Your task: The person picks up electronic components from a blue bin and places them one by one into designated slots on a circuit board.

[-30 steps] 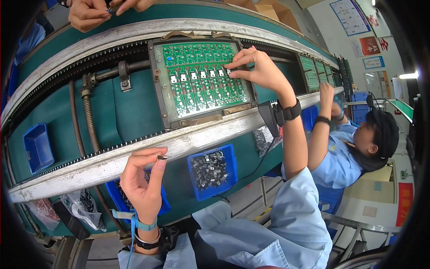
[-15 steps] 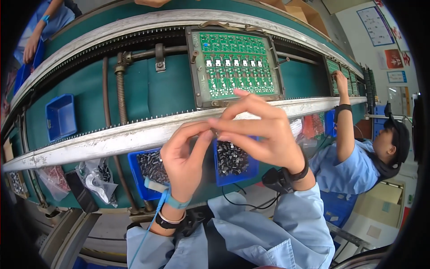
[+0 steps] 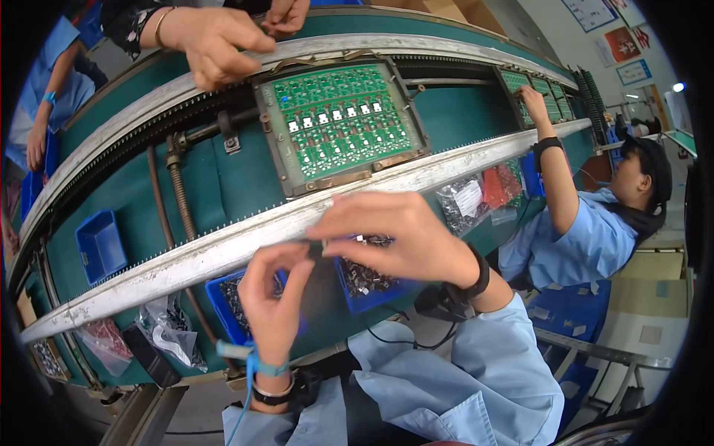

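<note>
My left hand (image 3: 271, 297) and my right hand (image 3: 405, 234) meet fingertip to fingertip in front of the white rail. Between them sits a small black component (image 3: 316, 250), pinched by the thumb and fingers of both; its exact shape is blurred. Under my right hand is a blue bin (image 3: 359, 301) with small black and metallic parts. Another blue bin (image 3: 221, 303), holding dark parts, is partly hidden behind my left hand. Beyond the rail, a framed panel of green circuit boards (image 3: 342, 123) carries a row of white parts and one blue part.
A long white rail (image 3: 178, 260) crosses ahead of my hands. An empty-looking blue bin (image 3: 102, 247) stands left beyond it. Bagged parts (image 3: 169, 331) and a black phone-like slab (image 3: 149, 353) lie near left. Across the line are a person's hands (image 3: 219, 44); another person (image 3: 587, 223) works at right.
My view has shifted, so the panel appears farther left. My hands remain together, slightly lower, and the black component now shows between them. A person's hands have come in over the far rail.
</note>
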{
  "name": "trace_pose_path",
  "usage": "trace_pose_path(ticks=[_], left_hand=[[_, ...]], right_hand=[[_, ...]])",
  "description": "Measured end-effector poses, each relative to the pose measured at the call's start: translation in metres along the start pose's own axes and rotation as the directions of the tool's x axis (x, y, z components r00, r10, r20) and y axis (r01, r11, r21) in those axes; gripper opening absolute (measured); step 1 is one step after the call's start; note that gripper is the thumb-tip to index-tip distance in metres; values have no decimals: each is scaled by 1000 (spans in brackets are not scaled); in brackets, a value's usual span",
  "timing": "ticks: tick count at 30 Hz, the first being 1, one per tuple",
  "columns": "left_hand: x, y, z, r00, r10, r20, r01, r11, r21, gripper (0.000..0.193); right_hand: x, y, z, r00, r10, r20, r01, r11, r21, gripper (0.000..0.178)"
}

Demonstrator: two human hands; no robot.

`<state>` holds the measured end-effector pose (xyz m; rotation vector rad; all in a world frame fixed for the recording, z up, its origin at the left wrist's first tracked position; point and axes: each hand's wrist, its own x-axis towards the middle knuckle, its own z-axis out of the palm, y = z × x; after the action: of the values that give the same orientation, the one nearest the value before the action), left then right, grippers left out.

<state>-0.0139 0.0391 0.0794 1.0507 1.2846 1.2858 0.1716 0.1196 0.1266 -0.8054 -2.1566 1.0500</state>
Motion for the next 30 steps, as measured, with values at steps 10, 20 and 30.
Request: trace_pose_path(ticks=[10,20,30], left_hand=[[-46,-32,-58,972,-104,210,-121,545,829,21],[-46,-42,-60,979,-53,198,-139,538,832,16],[-45,-43,-60,985,-17,174,-127,616,777,10]], right_hand=[[24,120,-119,968,79,-236,-209,774,-597,17],[30,131,-130,958,251,-140,-279,693,-665,21],[33,131,-133,951,286,-118,-295,723,-624,23]])
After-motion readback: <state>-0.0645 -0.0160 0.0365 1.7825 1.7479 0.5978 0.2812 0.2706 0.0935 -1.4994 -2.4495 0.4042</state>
